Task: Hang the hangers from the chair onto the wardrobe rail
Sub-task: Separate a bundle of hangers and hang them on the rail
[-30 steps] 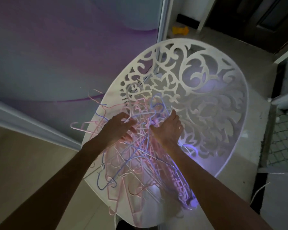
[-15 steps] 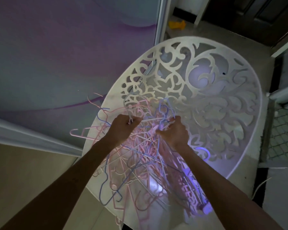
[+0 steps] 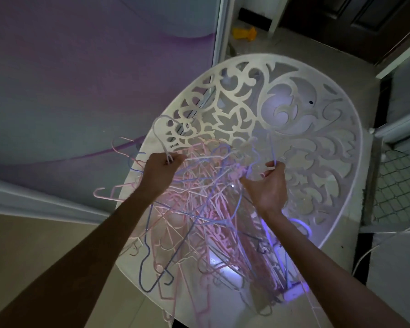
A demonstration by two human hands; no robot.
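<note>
Both hands have moved apart and lifted since a moment ago. I see my left hand [image 3: 160, 170] curled tight round a white hanger [image 3: 160, 136], its hook sticking up at 12 o'clock. My right hand [image 3: 269, 185] pinches thin hanger wires. Between them, and down toward 6 o'clock, the hangers [image 3: 206, 209] lie tangled on the white chair [image 3: 317, 143]. I can read no writing.

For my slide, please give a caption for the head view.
Left hand and right hand grip hooks in a tangled hanger pile on a white chair.
</note>
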